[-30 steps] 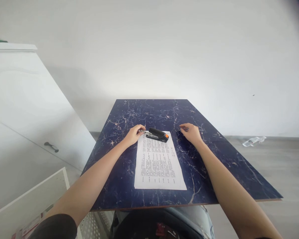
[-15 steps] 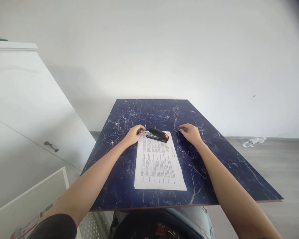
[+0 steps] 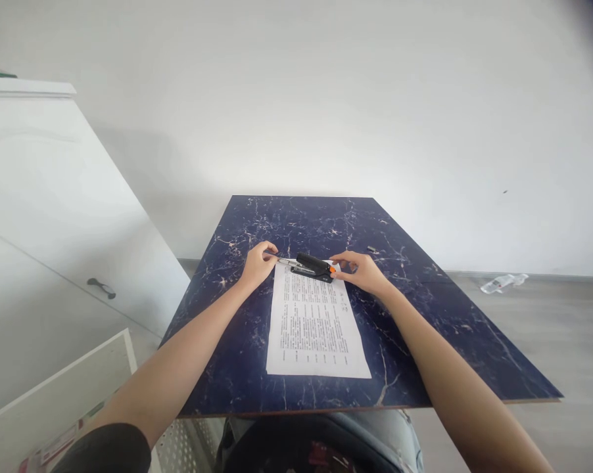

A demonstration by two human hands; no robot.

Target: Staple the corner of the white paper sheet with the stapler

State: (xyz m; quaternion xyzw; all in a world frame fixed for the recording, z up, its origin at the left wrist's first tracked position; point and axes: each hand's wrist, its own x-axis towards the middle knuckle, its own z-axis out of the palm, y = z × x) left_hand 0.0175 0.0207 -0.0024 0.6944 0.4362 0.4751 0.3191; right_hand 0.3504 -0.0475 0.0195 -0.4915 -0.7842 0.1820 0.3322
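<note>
A black stapler (image 3: 312,265) with an orange rear piece lies across the top of a printed sheet of paper (image 3: 319,358), its metal staple tray (image 3: 287,262) sticking out to the left. My right hand (image 3: 360,270) grips the stapler's rear end, fingers and thumb around the orange part. At the tray's left tip is my left hand (image 3: 258,266), thumb and forefinger slightly apart, with nothing visible between them; whether the thumb touches the tray I cannot make out. A small metallic piece, like a short staple strip (image 3: 373,249), rests on the table behind my right hand.
Both forearms rest over the dark blue marbled table (image 3: 405,374). To the left stands a white cabinet (image 3: 45,197) with a dark handle, and below it a white perforated bin (image 3: 129,348). A clear plastic wrapper (image 3: 503,283) lies on the floor at right.
My right hand has moved left from the bare table onto the stapler's rear, leaving the small metallic piece behind. My left hand has drawn back slightly left from the tray.
</note>
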